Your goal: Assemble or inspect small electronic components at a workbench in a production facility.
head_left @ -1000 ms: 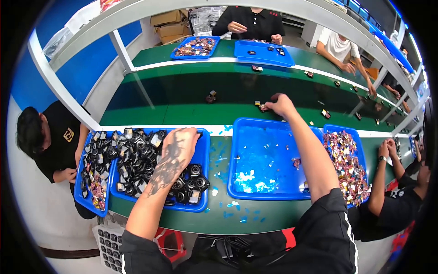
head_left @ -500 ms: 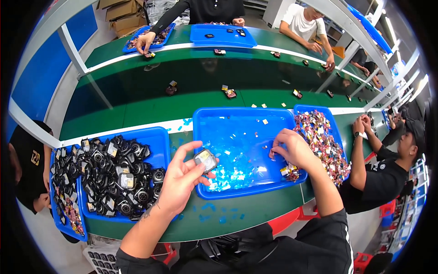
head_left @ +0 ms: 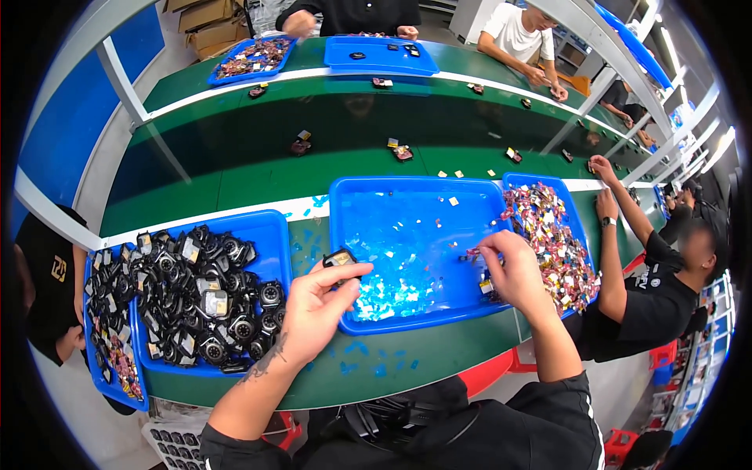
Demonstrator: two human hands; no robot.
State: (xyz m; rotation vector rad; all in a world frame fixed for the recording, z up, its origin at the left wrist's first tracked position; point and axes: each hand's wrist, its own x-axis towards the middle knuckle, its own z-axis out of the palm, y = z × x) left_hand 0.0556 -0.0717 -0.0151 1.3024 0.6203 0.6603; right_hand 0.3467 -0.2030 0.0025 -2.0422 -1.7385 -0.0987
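My left hand [head_left: 313,309] holds a small black part with a pale face [head_left: 339,258] between thumb and fingers, at the left rim of the middle blue tray [head_left: 415,192]. That tray holds scattered small bits and scraps. My right hand [head_left: 513,270] is closed over the tray's right rim, its fingers picking at small pieces beside the right blue tray [head_left: 576,227], which is heaped with small reddish and pale pieces [head_left: 552,243]. To my left a blue tray [head_left: 266,231] is full of black parts [head_left: 200,294].
A green conveyor belt [head_left: 235,157] runs beyond the trays and carries several small parts. A person in black [head_left: 666,282] works at my right, another person sits at my left, and others work across the belt at more blue trays [head_left: 376,55].
My left hand has shifted right toward the middle tray with the black part. My right hand has moved to that tray's right rim. The view has tilted slightly.
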